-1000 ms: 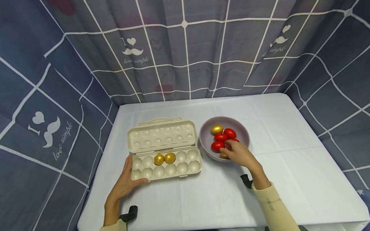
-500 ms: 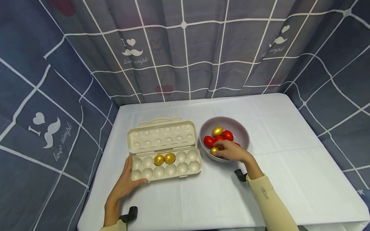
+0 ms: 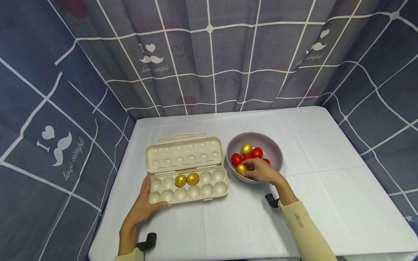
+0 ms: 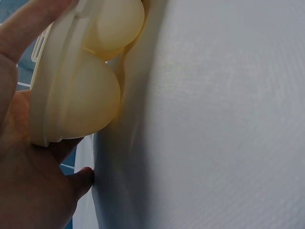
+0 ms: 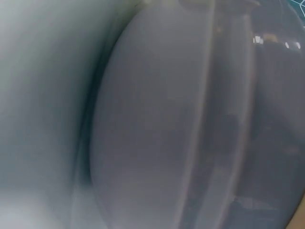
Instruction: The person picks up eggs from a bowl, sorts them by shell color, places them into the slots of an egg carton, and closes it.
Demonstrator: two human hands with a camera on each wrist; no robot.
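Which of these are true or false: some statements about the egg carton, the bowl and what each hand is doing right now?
1. Two gold eggs sit in the egg carton. True.
2. The carton's lid is closed. False: the lid lies open, behind the tray.
3. The right hand is in the bowl, fingers on a gold egg. True.
4. The left hand is lifting a red egg. False: it rests against the carton's near left corner and holds no egg.
5. The bowl holds only gold eggs. False: red eggs lie in it too, beside another gold one.
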